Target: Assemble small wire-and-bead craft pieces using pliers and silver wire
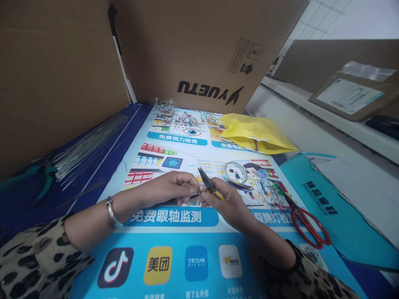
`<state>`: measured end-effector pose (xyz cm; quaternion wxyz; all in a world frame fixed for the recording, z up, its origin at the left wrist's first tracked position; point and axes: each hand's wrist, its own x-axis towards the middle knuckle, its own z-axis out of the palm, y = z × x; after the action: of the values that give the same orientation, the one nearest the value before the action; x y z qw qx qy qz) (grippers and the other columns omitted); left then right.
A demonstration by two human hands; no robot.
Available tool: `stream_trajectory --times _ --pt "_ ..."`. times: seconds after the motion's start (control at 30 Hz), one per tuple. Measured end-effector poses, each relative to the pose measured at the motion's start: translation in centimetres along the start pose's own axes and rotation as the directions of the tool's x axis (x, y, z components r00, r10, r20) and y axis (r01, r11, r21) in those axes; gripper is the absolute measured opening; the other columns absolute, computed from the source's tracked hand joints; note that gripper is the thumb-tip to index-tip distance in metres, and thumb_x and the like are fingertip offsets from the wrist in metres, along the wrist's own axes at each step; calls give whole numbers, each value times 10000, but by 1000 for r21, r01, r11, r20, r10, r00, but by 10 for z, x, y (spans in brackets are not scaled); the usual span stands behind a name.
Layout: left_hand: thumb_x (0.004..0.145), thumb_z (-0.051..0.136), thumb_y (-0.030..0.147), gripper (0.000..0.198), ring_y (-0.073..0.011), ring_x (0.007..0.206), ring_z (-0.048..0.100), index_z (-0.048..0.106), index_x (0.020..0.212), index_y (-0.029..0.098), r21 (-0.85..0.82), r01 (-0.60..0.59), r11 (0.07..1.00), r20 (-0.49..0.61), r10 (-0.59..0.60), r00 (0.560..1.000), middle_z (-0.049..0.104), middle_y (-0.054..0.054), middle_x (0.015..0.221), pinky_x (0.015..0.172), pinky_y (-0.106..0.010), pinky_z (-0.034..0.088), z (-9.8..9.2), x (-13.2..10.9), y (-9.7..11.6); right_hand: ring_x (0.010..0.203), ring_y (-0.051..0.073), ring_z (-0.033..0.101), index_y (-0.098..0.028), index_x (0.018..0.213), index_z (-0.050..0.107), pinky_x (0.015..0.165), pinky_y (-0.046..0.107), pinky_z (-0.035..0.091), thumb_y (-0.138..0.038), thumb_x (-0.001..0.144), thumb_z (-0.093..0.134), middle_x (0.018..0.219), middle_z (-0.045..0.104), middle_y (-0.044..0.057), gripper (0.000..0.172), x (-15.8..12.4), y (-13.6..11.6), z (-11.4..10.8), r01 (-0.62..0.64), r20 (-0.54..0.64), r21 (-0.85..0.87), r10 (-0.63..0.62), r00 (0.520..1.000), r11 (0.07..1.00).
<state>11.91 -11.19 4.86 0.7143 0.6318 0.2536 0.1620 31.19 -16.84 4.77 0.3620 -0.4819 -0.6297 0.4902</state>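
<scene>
Close work here, right over the printed sheet: the left hand has its fingers pinched shut on a small, clear-looking piece, details too fine to make out. Opposite, the right hand curls around yellow-handled pliers, fingertips closed right beside that piece. The pliers' nose points away, so this looks like a fingertip adjustment; the next move seems to call for a steady left pinch.
</scene>
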Motion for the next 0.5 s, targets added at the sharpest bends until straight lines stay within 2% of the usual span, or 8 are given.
stream_trajectory --times 0.2,0.5 --pt "821 529 371 227 -58 491 405 544 802 145 28 13 1000 -33 -12 999 495 42 580 485 -200 298 2 -2 3 633 127 575 -195 772 528 643 279 454 -305 777 585 666 603 -11 125 1 -1 -4 -15 13 58 14 1000 998" --pt "810 539 337 196 -56 480 399 555 792 142 3 54 999 -9 -54 998 496 42 565 480 -201 295 2 -1 1 642 122 592 -179 831 539 630 271 453 -292 778 606 718 635 11 141 0 2 -13 -82 80 249 64 995 965"
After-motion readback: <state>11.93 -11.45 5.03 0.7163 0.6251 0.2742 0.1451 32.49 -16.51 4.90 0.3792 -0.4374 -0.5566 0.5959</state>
